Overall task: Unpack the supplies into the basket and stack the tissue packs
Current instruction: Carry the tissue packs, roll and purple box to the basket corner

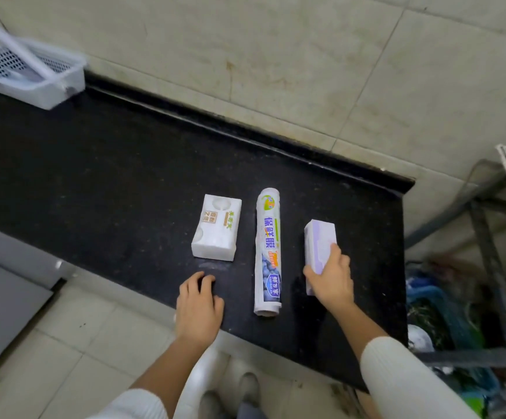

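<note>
On the black counter [109, 164] lie three items in a row. A white tissue pack [217, 227] is on the left. A cling-film roll [268, 252] with blue lettering lies in the middle. A lilac tissue pack [319, 243] stands on its side at the right, and my right hand [331, 279] grips its near end. My left hand [198, 306] rests on the counter's front edge, fingers curled, holding nothing. The white slotted basket [61, 83] sits tilted at the far left with a white tube-like item [19, 51] lying across it.
A tiled wall [275, 55] runs behind the counter. To the right, past the counter's end, stands a dark metal rack [487, 237] with blue and green items below. Grey cabinets [6, 285] and a tiled floor lie at the lower left.
</note>
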The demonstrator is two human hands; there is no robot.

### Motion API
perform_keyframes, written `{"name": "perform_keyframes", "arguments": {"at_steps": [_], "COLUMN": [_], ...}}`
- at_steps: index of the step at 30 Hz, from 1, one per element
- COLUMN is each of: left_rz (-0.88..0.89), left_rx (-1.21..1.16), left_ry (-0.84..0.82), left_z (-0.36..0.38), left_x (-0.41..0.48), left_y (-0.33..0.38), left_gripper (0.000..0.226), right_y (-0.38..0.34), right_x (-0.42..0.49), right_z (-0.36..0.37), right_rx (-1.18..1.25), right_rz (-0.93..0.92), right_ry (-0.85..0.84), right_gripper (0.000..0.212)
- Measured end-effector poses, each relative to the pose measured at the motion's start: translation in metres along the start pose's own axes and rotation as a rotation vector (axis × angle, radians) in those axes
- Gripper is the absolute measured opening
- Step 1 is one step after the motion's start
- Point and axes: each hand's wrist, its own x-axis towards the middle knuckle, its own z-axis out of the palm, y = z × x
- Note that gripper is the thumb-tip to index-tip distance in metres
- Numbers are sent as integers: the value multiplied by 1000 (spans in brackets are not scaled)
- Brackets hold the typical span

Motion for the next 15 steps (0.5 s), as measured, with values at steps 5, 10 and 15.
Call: {"name": "perform_keyframes", "arguments": {"at_steps": [5, 10, 15], "left_rz": [6, -210, -234], "left_rx": [-60, -421, -437], "left_ry": [7, 142, 276], "left_z": [1, -11, -33], "left_x": [-2, 8, 47], "left_y": [-6, 7, 28], "left_gripper": [40, 44, 60], "right_y": [-26, -65, -81], "right_x": [3, 1, 5], "right_z": [3, 22, 43], "right_rx": [-68, 36, 42], "right_rz": [-157, -260, -148], "right_ry": [193, 48, -113], "right_gripper": [66, 64, 63]}}
